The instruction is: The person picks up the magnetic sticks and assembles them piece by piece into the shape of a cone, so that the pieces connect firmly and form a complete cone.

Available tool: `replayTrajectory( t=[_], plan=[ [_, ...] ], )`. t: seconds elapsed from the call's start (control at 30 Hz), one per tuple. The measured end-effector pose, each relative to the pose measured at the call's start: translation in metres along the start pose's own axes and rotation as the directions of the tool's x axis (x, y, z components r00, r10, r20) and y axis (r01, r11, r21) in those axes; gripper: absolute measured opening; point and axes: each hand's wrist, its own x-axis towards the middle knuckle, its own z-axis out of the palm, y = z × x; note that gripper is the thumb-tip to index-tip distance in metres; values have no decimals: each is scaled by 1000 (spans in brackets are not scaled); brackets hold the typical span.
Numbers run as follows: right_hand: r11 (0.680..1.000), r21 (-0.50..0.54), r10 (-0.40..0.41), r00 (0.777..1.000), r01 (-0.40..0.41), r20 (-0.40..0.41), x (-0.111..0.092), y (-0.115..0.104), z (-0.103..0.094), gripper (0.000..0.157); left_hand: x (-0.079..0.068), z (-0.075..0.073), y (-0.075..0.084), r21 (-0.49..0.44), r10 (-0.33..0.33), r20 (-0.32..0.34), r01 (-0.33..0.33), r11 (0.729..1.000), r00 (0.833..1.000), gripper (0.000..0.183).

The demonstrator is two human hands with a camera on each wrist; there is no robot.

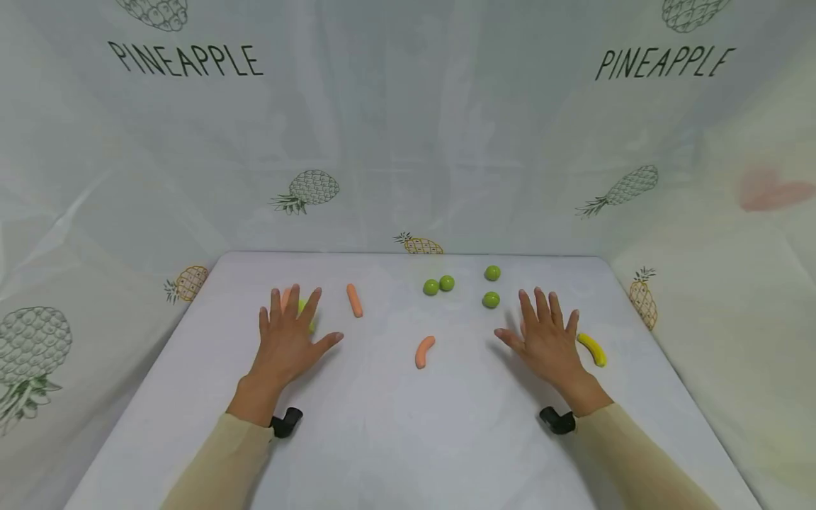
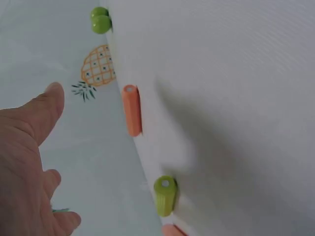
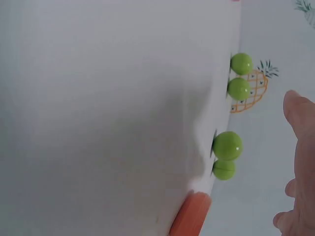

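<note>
My left hand (image 1: 287, 347), fingers spread, hovers above the left of the table. Partly hidden behind its fingers are a yellow-green piece (image 2: 165, 196) and an orange piece (image 1: 286, 294). An orange stick (image 1: 354, 300) lies just beyond its thumb. On the other side my right hand (image 1: 550, 347) is also spread, palm down, holding nothing. A yellow banana-shaped piece (image 1: 593, 350) rests beside its little finger. Mostly covered by that hand in the head view, another orange piece (image 3: 191, 215) shows in the right wrist view. Between the hands lies a curved sausage-like piece (image 1: 425, 352).
Several green balls lie toward the back: a close pair (image 1: 447, 283) near the middle and two more (image 1: 491, 299) to its right. The white table (image 1: 382, 439) ends at a hanging sheet (image 1: 408, 127) printed with pineapples. Black bands (image 1: 557, 421) circle both wrists.
</note>
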Motion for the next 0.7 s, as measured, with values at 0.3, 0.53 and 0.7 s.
replayTrajectory(
  t=[0.3,0.53,0.7],
  plan=[
    [985,130,-115,993,117,-26,12,-37,14,84,17,10,33,-136,48,-2,-48,990,999,96],
    [904,402,-188,979,142,75,16,-68,34,74,36,26,64,-461,47,61,-14,887,997,89],
    [831,546,-238,953,101,187,16,-83,49,72,42,37,78,-566,25,132,54,822,991,86]
  ],
)
